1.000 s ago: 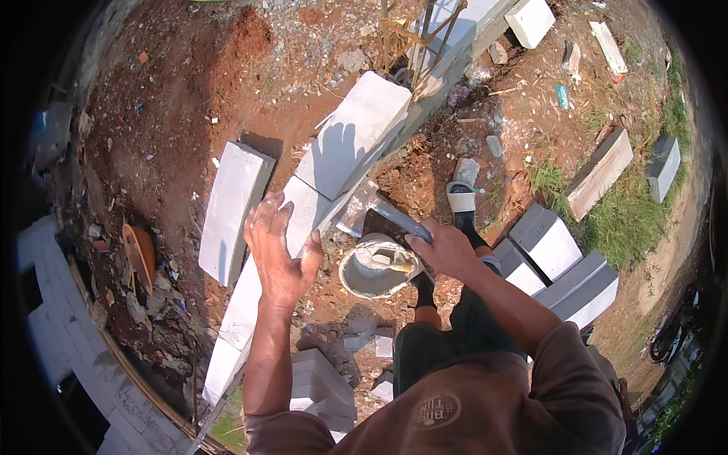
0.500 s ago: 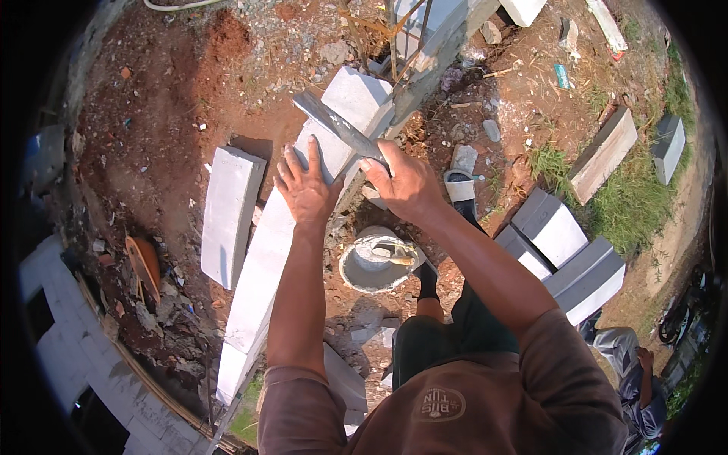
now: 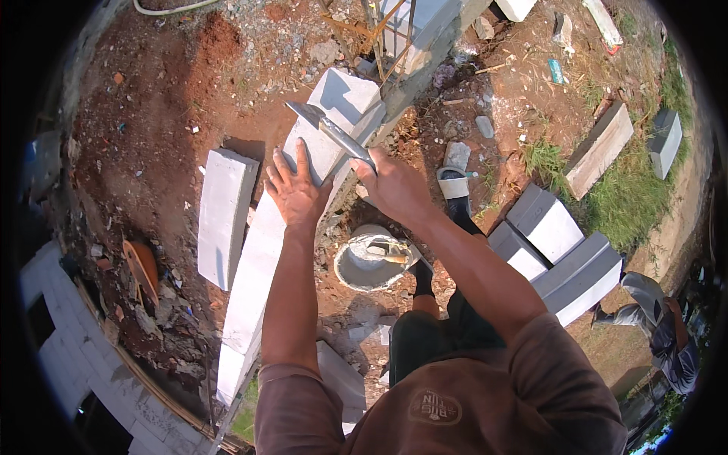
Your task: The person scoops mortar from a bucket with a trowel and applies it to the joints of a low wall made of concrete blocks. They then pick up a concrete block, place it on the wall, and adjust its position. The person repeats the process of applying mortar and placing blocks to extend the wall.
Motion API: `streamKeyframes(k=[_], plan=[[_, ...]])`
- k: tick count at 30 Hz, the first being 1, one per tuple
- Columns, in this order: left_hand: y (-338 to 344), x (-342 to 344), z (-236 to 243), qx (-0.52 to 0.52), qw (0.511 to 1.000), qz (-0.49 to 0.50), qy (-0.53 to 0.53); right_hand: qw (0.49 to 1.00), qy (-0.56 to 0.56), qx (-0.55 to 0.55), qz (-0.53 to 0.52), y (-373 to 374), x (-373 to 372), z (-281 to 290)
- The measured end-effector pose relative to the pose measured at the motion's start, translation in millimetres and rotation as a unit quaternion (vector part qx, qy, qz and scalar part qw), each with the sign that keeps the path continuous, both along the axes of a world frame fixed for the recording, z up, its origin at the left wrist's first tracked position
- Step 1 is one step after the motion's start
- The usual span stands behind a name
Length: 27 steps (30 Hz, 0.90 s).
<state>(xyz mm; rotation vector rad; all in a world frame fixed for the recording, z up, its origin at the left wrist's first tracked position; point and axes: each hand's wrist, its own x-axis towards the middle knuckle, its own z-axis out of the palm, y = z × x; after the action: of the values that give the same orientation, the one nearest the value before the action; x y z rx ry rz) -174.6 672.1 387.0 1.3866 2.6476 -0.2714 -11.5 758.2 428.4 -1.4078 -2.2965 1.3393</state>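
Note:
My left hand [image 3: 298, 193] lies spread, fingers apart, on the row of white blocks [image 3: 254, 273]. My right hand [image 3: 390, 186] is closed on the handle of a grey metal tool [image 3: 345, 140], whose flat head rests over the top of the upper block [image 3: 341, 97] in that row, just beyond my left fingertips. Below my hands, a round bucket [image 3: 355, 269] of grey mortar stands on the ground beside my foot, with a wooden-handled trowel [image 3: 394, 258] in it.
A loose block [image 3: 224, 216] lies left of the row; several more [image 3: 572, 277] lie right. Thin rusty rods [image 3: 375, 26] rise beyond the row. An orange object [image 3: 142, 269] lies on rubble at left. Another person [image 3: 663, 341] is at lower right, carrying something grey.
My left hand has moved from raised onto the blocks. My right hand has brought the tool up from above the bucket onto the block top. The other person has come further into view.

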Motion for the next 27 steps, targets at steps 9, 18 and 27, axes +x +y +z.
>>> streamKeyframes(k=[9, 18, 27], plan=[[-2, 1, -3, 0.013, 1.000, 0.003, -0.014, 1.000, -0.003, -0.007, 0.002, 0, 5, -6], [-8, 9, -8, 0.009, 1.000, -0.019, 0.003, 0.992, 0.123, 0.030, -0.017, 2, 0, 13], [-2, 12, -2, -0.032, 0.999, -0.015, 0.002, 0.998, 0.045, -0.045, -0.016, 5, 3, -7]])
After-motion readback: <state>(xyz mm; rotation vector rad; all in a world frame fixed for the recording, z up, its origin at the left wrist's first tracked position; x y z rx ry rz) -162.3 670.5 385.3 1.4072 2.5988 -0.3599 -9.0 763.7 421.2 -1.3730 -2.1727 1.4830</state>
